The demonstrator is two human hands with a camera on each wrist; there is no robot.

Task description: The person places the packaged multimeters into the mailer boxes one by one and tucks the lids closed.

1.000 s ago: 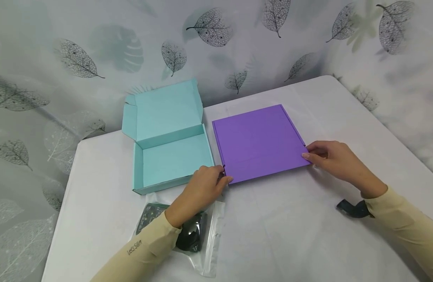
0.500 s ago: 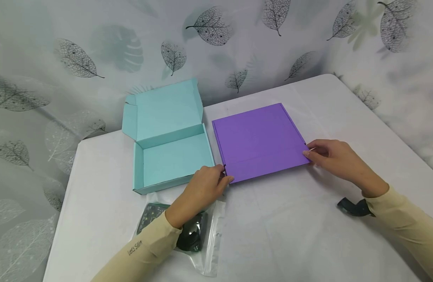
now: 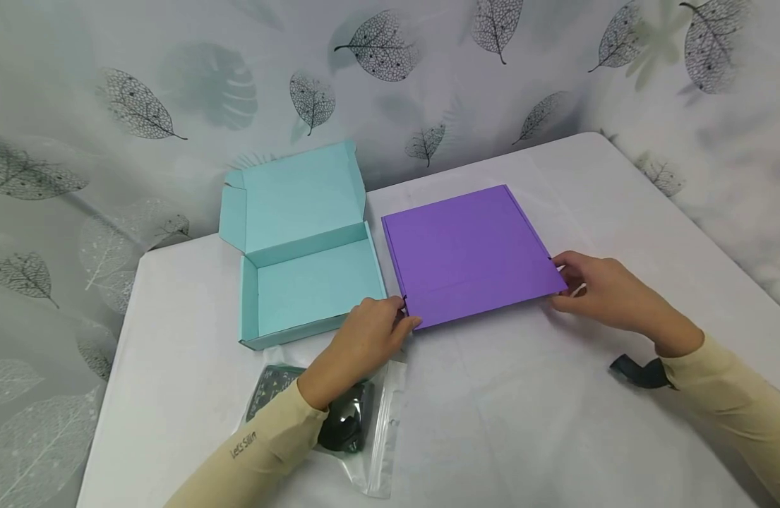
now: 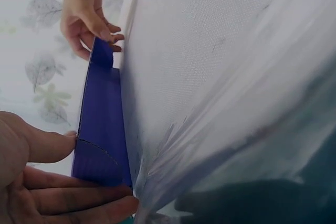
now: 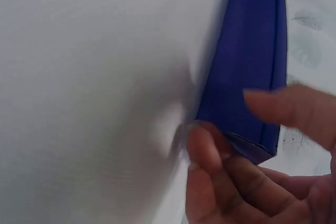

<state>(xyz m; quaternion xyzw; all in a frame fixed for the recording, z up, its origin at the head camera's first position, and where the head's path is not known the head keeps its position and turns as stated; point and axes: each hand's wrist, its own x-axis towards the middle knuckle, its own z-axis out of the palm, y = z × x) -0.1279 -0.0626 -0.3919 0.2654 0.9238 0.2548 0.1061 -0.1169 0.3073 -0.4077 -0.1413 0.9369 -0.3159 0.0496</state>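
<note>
A flat purple cardboard box point(image 3: 466, 254), its lid down, lies on the white-covered table. At its front left corner my left hand point(image 3: 367, 335) pinches the box, thumb on the lid's edge; in the left wrist view the fingers reach below the side point(image 4: 102, 108). My right hand point(image 3: 608, 293) is at the front right corner. Seen from the right wrist, its fingers point(image 5: 202, 150) curl round that corner while the thumb point(image 5: 289, 108) stands out in front of the front panel point(image 5: 244, 51). The lid's right front corner sits slightly raised.
An open teal box point(image 3: 320, 296) with its lid up stands left of the purple one. Under my left forearm lies a clear zip bag point(image 3: 380, 437) with a glossy black thing point(image 3: 343, 427) inside. A dark curved piece point(image 3: 640, 372) lies beside my right sleeve.
My right thumb has slipped off the lid's top to below its front edge, and the lid's right front corner has risen a little. My left hand has kept its place.
</note>
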